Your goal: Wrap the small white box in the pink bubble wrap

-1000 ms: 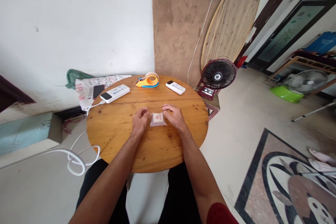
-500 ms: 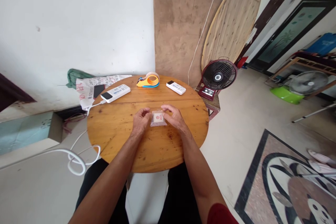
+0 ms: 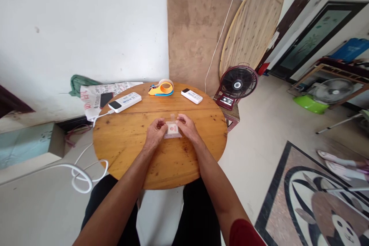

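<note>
A small white packet with red print, in clear wrapping (image 3: 173,130), lies on the round wooden table (image 3: 121,138) between my hands. My left hand (image 3: 156,131) is at its left edge, thumb and curled fingers closed on the wrapping. At the upper right edge, my right hand (image 3: 187,126) pinches the wrapping with thumb and fingers. A clear flap of the wrapping stands up at the packet's far side.
Toward the table's back are a white device with a cable (image 3: 125,102), an orange tape dispenser (image 3: 162,88) and another white device (image 3: 191,96). A fan (image 3: 238,84) stands on a stool at the right. Someone's feet (image 3: 338,164) show at far right.
My right hand has shifted slightly inward along the packet's far edge. A clear flap now sticks up between my hands. The view has turned slightly, and more of the other person's feet shows.
</note>
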The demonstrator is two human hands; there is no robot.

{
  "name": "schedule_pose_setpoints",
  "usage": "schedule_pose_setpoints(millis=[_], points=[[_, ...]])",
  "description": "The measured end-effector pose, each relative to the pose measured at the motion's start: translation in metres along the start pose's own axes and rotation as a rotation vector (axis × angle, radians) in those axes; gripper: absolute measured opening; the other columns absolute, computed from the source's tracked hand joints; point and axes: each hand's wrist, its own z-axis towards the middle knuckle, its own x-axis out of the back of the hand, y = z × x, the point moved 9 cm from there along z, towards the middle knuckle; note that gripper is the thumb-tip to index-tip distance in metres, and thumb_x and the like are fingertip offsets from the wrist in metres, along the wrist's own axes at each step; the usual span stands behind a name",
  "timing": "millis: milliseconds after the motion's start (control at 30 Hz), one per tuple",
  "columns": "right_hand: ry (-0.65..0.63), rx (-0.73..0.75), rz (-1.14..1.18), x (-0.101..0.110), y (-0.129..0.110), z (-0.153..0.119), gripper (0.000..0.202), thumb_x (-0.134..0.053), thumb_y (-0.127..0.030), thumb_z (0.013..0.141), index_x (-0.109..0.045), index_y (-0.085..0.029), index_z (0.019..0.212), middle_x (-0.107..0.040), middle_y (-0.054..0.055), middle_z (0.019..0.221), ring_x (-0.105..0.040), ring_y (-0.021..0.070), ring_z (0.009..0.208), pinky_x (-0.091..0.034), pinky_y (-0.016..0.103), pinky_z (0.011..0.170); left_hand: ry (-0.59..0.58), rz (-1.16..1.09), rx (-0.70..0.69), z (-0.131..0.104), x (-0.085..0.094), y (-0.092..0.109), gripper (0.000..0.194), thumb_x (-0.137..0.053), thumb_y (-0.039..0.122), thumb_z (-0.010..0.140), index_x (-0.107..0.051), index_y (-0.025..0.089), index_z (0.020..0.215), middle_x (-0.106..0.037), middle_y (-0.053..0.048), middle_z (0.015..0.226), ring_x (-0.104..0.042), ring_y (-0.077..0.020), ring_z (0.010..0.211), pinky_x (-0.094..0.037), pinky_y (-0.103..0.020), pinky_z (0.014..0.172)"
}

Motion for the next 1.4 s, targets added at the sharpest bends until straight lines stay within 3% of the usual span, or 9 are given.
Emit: schedule_pose_setpoints(millis=[200,400,700,967,1200,1400], points=[[-0.019,-0.023,0.116,-0.015,0.008,0.014,0.039,-0.066,-0.033,0.077,-0.063,-0.016,0.112,-0.071,0.009,0.107,-0.067,0.0192,0.099,-0.052,0.035,0.092,-0.011,0.008,-0.008,0.001,-0.002,-0.002,0.046,-0.067,0.036,0.059,-0.061,0.015,0.1,-0.063,-0.003,0.084,-0.058,-0.0174,0.074,-0.049,-0.032,0.072],[-0.016,-0.016,0.161,-0.03,0.004,0.019,0.038,-0.066,-0.024,0.074,-0.064,-0.017,0.111,-0.073,0.006,0.098,-0.069,0.0174,0.087,-0.055,0.032,0.082,-0.023,0.052,-0.029,0.001,-0.003,-0.001,0.049,-0.067,0.037,0.06,-0.06,0.016,0.104,-0.063,-0.003,0.087,-0.058,-0.0167,0.076,-0.048,-0.031,0.074],[0.107,0.124,0.066,-0.01,-0.028,0.001,0.025,-0.062,-0.027,0.076,-0.068,-0.02,0.099,-0.073,0.003,0.085,-0.069,0.0174,0.081,-0.055,0.03,0.08,-0.049,0.042,-0.038,0.002,-0.005,-0.004,0.048,-0.068,0.037,0.062,-0.061,0.015,0.104,-0.062,-0.003,0.086,-0.057,-0.0162,0.074,-0.049,-0.031,0.071],[0.014,0.223,0.032,-0.007,-0.05,-0.015,0.022,-0.06,-0.028,0.076,-0.071,-0.022,0.094,-0.073,0.001,0.084,-0.068,0.0167,0.081,-0.055,0.03,0.08,-0.027,0.054,-0.049,0.0,-0.002,0.0,0.043,-0.07,0.037,0.063,-0.064,0.016,0.1,-0.065,-0.007,0.095,-0.06,-0.0193,0.081,-0.05,-0.032,0.072],[-0.075,0.289,-0.044,-0.006,-0.056,-0.021,0.022,-0.058,-0.024,0.077,-0.072,-0.021,0.094,-0.074,0.002,0.088,-0.068,0.0175,0.082,-0.053,0.03,0.081,-0.142,0.106,-0.068,-0.005,-0.013,0.008,0.042,-0.065,0.042,0.069,-0.065,0.015,0.101,-0.062,-0.001,0.075,-0.056,-0.016,0.068,-0.047,-0.029,0.064],[-0.076,0.376,-0.273,-0.012,-0.065,-0.024,0.023,-0.06,-0.015,0.078,-0.073,-0.026,0.094,-0.075,0.001,0.092,-0.067,0.0196,0.089,-0.047,0.034,0.091,-0.115,0.255,-0.123,-0.006,-0.01,0.014,0.041,-0.062,0.042,0.072,-0.066,0.016,0.103,-0.062,0.0,0.067,-0.055,-0.0162,0.063,-0.044,-0.028,0.062]])
